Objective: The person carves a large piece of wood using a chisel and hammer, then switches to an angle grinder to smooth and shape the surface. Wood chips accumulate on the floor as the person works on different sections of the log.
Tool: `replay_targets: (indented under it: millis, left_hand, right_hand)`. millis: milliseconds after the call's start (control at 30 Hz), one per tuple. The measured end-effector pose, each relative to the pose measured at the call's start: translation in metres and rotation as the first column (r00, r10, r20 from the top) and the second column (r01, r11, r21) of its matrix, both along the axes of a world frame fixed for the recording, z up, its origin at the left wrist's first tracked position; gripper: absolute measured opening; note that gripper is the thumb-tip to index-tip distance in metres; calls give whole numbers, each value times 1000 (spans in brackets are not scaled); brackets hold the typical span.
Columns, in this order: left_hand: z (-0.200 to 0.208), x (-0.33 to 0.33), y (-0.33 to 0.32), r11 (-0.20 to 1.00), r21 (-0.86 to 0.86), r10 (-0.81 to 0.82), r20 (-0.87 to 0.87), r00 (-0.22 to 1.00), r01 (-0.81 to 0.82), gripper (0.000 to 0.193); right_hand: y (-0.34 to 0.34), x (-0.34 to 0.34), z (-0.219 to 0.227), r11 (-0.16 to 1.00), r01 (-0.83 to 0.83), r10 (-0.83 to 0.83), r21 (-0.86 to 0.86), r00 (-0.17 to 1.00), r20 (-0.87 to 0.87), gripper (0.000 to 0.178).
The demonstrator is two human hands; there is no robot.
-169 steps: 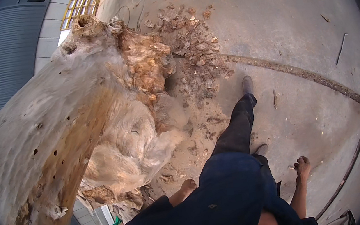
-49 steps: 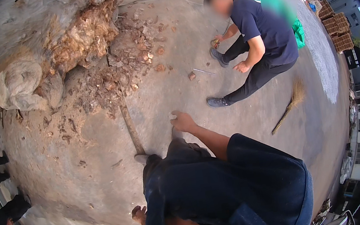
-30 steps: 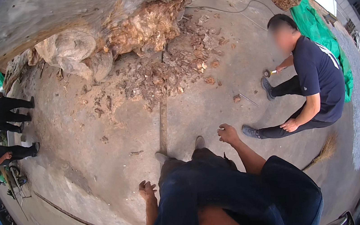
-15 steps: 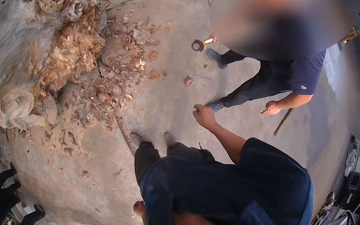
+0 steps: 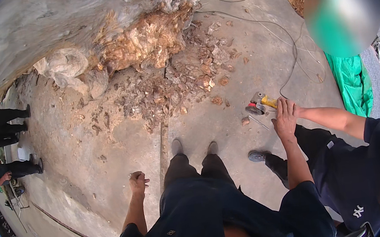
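Note:
My right hand [image 5: 287,122] is stretched forward to the rear of a yellow-bodied angle grinder [image 5: 269,102], its fingers appearing to close round the handle. A co-worker's hand [image 5: 298,111] meets mine there and partly overlaps it, so the exact grip of each is hard to separate. The grinder's head, with a red disc-shaped part and a guard, points left above the concrete floor. My left hand [image 5: 138,182] hangs at my left side over bare floor, fingers loosely bent and apart. Whether something tiny sits between them is too small to tell.
A huge pale tree trunk or root [image 5: 141,41] fills the upper left, with bark scraps [image 5: 162,91] beneath. A black cable [image 5: 292,40] runs across the concrete at upper right. A metal rod [image 5: 258,122] lies near the grinder. Other people [image 5: 12,173] stand far left.
My right hand has come to the grinder, which the co-worker has lifted toward me. My left hand has swung out from beside my body. The view has turned right.

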State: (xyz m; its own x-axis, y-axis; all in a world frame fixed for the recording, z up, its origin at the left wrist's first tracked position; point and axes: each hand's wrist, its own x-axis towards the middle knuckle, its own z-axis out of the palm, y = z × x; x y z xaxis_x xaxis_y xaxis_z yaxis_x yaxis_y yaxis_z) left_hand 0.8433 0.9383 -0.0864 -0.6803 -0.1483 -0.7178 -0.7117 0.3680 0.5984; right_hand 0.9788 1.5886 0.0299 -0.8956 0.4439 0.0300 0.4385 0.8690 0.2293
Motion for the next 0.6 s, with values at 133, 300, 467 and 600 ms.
replay_targets:
  millis: [133,300,467,600]
  left_hand:
    - [1,41,27,992,40,123,-18,992,-122,40]
    - [1,109,57,975,4,217,175,960,-222,36]
    - [-22,173,53,949,12,300,274,914,-316,34]
    - [-13,166,62,951,-37,310,154,938,-308,34]
  right_hand:
    - [34,-25,2,986,-47,85,-162,969,233,89]
    - [80,-48,12,923,164,46,-349,852,522,94]
    - [121,-59,22,580,432,95,-691,807,584,46]
    - [107,-56,12,536,484,105,-692,775,623,47]
